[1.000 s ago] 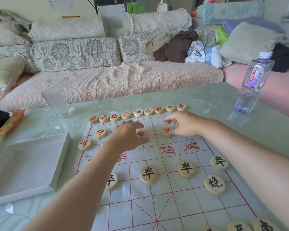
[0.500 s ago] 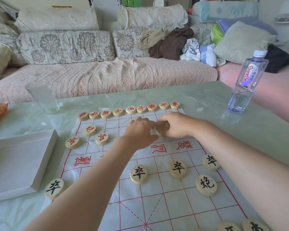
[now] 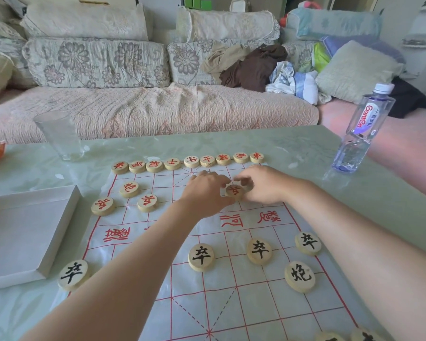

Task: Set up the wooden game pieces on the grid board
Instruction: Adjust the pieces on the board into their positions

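Note:
A plastic-sheet grid board [image 3: 256, 303] with red lines lies on the green table. Along its far edge runs a row of red-marked wooden discs [image 3: 191, 161]. More red discs [image 3: 147, 203] sit at the far left. Black-marked discs [image 3: 201, 257] stand on the near half, one black disc [image 3: 72, 275] off the left edge. Both hands meet at the far centre. My left hand [image 3: 207, 190] pinches the left side of a red-marked disc [image 3: 234, 191] lying on the board. My right hand [image 3: 266, 185] curls close on the right of it, fingers over what looks like a second disc.
A white shallow box lid [image 3: 22, 232] lies left of the board. An empty glass [image 3: 59, 135] stands far left, a water bottle [image 3: 362, 129] far right. A sofa with cushions and clothes lies beyond the table. More black discs [image 3: 364, 337] show at the bottom right.
Both hands came together at the far centre from separate spots. The left hand left its earlier place on the left-centre and now touches a red disc beside the right hand. My view shifted slightly left.

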Demonstrator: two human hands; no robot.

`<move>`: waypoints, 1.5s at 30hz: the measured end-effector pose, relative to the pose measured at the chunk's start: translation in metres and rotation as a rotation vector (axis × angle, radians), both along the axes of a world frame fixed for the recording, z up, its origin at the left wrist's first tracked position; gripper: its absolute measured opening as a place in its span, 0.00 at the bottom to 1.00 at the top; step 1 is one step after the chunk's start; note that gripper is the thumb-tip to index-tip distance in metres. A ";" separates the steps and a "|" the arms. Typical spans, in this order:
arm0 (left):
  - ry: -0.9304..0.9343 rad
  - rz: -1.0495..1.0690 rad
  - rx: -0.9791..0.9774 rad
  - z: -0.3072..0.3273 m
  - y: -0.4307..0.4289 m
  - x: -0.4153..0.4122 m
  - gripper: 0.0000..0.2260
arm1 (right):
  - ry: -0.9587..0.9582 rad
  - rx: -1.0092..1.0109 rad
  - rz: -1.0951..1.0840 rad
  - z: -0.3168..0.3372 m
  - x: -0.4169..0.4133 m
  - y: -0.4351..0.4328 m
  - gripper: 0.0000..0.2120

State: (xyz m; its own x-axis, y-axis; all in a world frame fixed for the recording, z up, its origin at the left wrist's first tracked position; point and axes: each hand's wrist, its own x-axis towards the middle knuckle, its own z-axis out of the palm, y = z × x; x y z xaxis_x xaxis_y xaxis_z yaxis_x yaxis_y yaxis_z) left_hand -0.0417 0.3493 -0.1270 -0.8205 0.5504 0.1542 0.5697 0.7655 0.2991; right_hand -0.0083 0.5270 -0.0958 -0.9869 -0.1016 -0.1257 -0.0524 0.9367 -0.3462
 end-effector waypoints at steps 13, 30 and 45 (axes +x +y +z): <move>-0.024 0.010 -0.006 0.000 0.012 0.002 0.23 | 0.078 -0.040 -0.210 0.000 0.012 0.084 0.29; 0.059 -0.022 0.006 0.008 0.044 0.010 0.25 | 0.047 0.186 -0.158 -0.007 0.018 0.078 0.30; -0.035 0.015 -0.024 0.000 0.083 -0.013 0.28 | 0.098 0.135 -0.116 -0.009 0.012 0.087 0.28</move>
